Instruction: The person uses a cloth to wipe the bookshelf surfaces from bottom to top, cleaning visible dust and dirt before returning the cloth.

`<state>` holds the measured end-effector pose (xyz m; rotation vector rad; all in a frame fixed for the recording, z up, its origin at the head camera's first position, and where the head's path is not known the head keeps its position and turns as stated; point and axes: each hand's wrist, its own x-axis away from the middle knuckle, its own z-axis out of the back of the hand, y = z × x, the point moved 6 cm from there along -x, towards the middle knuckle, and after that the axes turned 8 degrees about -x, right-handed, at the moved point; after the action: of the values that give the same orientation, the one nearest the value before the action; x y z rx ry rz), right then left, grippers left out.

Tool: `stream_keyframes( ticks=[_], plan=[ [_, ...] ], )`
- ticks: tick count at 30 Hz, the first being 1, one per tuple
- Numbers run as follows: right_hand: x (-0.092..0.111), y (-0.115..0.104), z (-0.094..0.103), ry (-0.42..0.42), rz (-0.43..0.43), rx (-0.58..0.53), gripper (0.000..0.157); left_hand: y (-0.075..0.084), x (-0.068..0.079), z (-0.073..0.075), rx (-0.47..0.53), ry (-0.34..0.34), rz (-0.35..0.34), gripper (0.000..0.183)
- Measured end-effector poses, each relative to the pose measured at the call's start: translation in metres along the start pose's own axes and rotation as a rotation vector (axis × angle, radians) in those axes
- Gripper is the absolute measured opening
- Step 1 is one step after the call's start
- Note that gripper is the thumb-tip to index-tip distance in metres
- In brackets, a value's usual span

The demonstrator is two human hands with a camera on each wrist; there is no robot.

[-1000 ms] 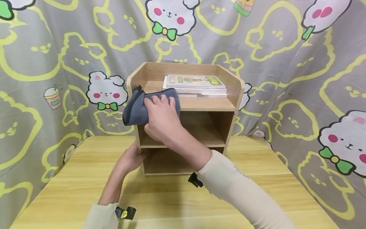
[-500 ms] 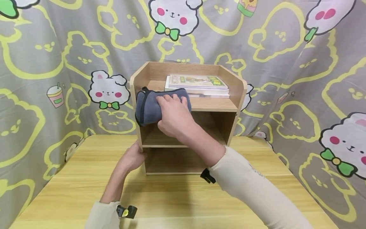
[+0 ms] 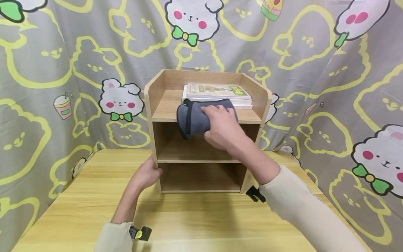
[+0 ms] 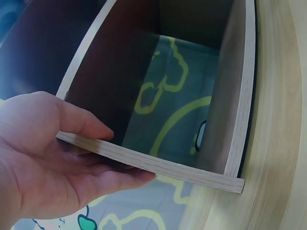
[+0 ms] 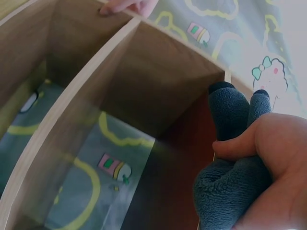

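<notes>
I see, from far off, a big curtain (image 3: pixel 267 45) behind a yellow table (image 3: pixel 195 220). A wooden shelf (image 3: pixel 195 152) stands on it, with books (image 3: pixel 217 91) on top. My right hand (image 3: pixel 223 127) squeezes a blue cloth (image 3: pixel 196 120) by the top's front edge. My left hand (image 3: pixel 146 173) pinches the shelf's side.

Little wooden shelf unit (image 3: pixel 198 151) on a light wood-grain table (image 3: pixel 189 224)

So the unit's standing upright on the tabletop, two open compartments stacked below a top deck (image 3: pixel 165 106) with raised sides and back, and a small pile of books (image 3: pixel 217 91) lies flat up there, right of centre.
</notes>
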<state>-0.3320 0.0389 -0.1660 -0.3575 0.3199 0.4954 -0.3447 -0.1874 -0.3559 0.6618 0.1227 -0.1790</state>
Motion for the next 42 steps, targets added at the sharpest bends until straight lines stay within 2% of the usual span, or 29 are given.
stream_keyframes(
  ticks=[9,17,22,32,42],
  plan=[
    [0.012,0.036,0.016,0.012,-0.027,-0.003,0.071,-0.001,0.000,0.000,0.001,-0.007,0.017,0.070],
    [0.022,0.061,0.030,-0.009,-0.097,0.007,0.072,-0.002,0.000,-0.002,0.005,-0.018,0.026,0.070],
    [0.024,0.063,0.030,-0.029,-0.092,0.003,0.071,-0.003,0.001,-0.002,0.013,-0.027,0.041,0.070],
    [0.024,0.063,0.030,0.023,-0.067,0.010,0.071,-0.002,-0.002,-0.003,0.005,-0.012,0.009,0.069],
    [0.016,0.052,0.027,0.003,-0.125,-0.025,0.070,-0.002,0.000,-0.002,0.016,-0.023,0.031,0.070]
  ],
)
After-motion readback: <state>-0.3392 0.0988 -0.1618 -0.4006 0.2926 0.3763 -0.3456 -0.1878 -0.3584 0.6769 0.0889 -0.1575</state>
